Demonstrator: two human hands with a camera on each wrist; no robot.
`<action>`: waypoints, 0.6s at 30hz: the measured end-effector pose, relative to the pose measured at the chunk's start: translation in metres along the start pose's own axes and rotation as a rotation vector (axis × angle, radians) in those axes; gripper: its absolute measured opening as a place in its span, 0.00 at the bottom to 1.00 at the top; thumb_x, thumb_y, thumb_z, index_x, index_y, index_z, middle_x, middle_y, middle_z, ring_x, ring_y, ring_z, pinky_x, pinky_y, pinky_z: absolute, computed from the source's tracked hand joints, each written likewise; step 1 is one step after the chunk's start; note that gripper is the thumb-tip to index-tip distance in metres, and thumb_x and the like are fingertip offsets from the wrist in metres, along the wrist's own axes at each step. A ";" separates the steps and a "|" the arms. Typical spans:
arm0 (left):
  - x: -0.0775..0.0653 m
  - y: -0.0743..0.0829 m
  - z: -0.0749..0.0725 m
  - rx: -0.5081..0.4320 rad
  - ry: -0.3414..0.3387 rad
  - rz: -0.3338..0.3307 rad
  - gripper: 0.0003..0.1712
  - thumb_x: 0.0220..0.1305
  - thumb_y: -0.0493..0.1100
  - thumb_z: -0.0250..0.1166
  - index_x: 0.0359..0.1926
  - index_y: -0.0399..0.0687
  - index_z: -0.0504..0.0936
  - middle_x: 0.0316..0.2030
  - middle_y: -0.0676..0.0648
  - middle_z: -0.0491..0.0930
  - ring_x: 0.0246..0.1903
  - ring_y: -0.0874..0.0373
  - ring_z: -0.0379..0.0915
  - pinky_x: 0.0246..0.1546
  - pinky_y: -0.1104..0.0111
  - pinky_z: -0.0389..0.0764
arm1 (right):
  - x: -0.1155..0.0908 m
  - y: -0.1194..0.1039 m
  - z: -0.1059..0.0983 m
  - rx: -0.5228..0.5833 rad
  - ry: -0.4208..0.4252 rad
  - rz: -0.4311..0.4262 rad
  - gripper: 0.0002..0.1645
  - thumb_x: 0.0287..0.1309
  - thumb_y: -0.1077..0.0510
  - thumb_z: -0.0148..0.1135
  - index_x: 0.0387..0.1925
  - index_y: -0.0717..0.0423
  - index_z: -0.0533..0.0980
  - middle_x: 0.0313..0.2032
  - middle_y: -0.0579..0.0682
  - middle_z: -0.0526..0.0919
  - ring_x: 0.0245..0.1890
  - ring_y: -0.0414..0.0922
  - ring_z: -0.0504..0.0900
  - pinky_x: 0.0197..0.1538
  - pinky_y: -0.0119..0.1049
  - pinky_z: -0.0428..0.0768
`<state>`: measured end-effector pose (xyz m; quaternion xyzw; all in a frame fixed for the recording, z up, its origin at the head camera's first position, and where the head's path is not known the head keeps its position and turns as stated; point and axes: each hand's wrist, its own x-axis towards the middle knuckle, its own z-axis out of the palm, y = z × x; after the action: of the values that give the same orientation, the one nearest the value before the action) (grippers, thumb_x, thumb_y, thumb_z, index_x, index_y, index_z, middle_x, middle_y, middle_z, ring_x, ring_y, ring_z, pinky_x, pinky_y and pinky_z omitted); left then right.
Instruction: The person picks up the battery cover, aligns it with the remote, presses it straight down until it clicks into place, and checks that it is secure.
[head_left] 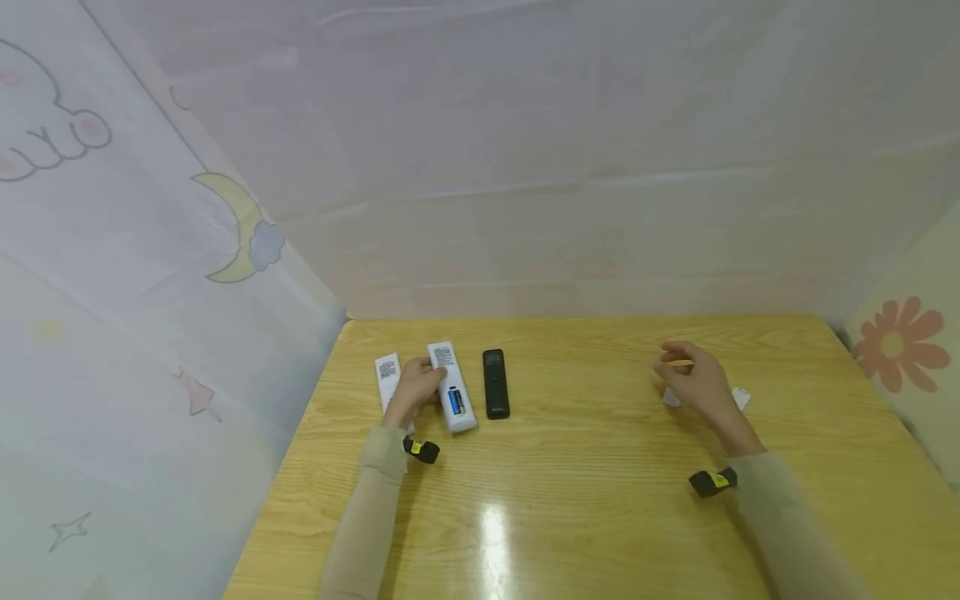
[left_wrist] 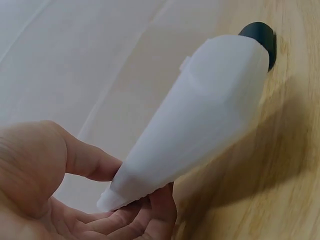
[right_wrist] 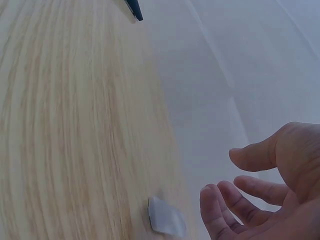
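Observation:
My left hand (head_left: 417, 387) grips a white remote control (head_left: 467, 421) by its side, thumb on top and fingers beneath. Its back faces up, with the battery bay uncovered and blue batteries (head_left: 456, 402) inside. The left wrist view has this remote (left_wrist: 200, 110) tilted above the wood. Over at the right, my right hand (head_left: 697, 383) hovers with bent fingers apart from the thumb and nothing between them. Below it lie small white pieces, one (head_left: 671, 398) to its left and another (head_left: 741, 397) to its right; a flat white cover (right_wrist: 167, 217) shows in the right wrist view.
Another white remote (head_left: 387, 373) lies left of the held one, partly hidden by my left hand. A black remote (head_left: 496, 383) rests just to the right. The wooden table (head_left: 585, 467) meets a pale cloth wall (head_left: 570, 250) at its back edge.

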<state>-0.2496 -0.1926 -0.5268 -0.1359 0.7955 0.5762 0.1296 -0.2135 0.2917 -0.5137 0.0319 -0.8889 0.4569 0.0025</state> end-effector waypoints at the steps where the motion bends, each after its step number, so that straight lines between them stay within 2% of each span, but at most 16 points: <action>1: -0.001 0.000 0.000 -0.005 0.005 0.000 0.39 0.79 0.42 0.59 0.80 0.27 0.57 0.72 0.27 0.71 0.66 0.37 0.77 0.62 0.54 0.86 | 0.000 0.001 -0.001 -0.008 0.003 -0.001 0.35 0.80 0.49 0.60 0.76 0.66 0.66 0.63 0.72 0.77 0.58 0.72 0.81 0.40 0.25 0.82; 6: -0.002 0.002 -0.001 -0.015 -0.001 0.004 0.38 0.80 0.44 0.58 0.80 0.28 0.57 0.73 0.28 0.71 0.67 0.37 0.76 0.65 0.51 0.84 | -0.002 0.009 -0.003 -0.034 0.022 -0.005 0.34 0.79 0.53 0.61 0.75 0.68 0.67 0.62 0.72 0.77 0.58 0.73 0.81 0.39 0.23 0.81; 12: -0.003 0.004 -0.001 0.014 -0.001 0.015 0.39 0.80 0.45 0.59 0.80 0.28 0.58 0.73 0.29 0.70 0.67 0.38 0.76 0.65 0.54 0.84 | -0.002 0.017 -0.005 -0.077 0.041 -0.008 0.34 0.75 0.57 0.65 0.73 0.70 0.68 0.60 0.74 0.78 0.57 0.72 0.82 0.41 0.24 0.80; 15: -0.004 0.004 -0.001 0.014 -0.005 0.026 0.39 0.80 0.45 0.60 0.80 0.29 0.59 0.71 0.31 0.74 0.65 0.40 0.79 0.63 0.55 0.86 | -0.002 0.021 -0.006 -0.107 0.045 0.001 0.34 0.73 0.60 0.66 0.73 0.72 0.68 0.60 0.74 0.78 0.56 0.71 0.83 0.43 0.32 0.85; 18: -0.004 0.005 -0.001 0.011 -0.009 0.037 0.38 0.80 0.45 0.60 0.80 0.29 0.60 0.69 0.31 0.76 0.63 0.40 0.80 0.61 0.56 0.87 | -0.001 0.024 -0.008 -0.128 0.029 0.008 0.35 0.71 0.63 0.66 0.73 0.73 0.67 0.62 0.75 0.77 0.57 0.71 0.82 0.49 0.48 0.89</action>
<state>-0.2479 -0.1920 -0.5203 -0.1180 0.8004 0.5746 0.1231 -0.2138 0.3123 -0.5286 0.0215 -0.9163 0.3997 0.0157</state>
